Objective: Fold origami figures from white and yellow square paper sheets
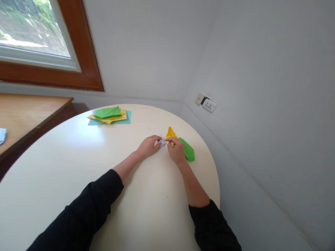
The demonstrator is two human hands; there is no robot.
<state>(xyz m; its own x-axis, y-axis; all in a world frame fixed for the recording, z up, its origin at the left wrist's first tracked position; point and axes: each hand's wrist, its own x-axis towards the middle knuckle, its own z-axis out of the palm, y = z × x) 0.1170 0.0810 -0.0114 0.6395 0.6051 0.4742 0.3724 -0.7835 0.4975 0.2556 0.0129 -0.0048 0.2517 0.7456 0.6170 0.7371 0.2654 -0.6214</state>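
Note:
A small piece of white folded paper (162,142) lies between my two hands, low over the table. My left hand (149,146) grips its left side, fingers closed in a pinch. From the right, my right hand (176,150) pinches at the paper's other edge with closed fingertips. Just beyond my right hand is a yellow folded paper (171,132). A green folded paper (188,150) sticks out from behind that hand, partly hidden by it. The finer folds of the white paper are too small to make out.
A pile of green, yellow and blue papers (110,114) rests near the far edge of the round white table (146,209). A wooden table (34,108) stands at left, with a pale item on it. The wall with a socket (209,105) borders the right side.

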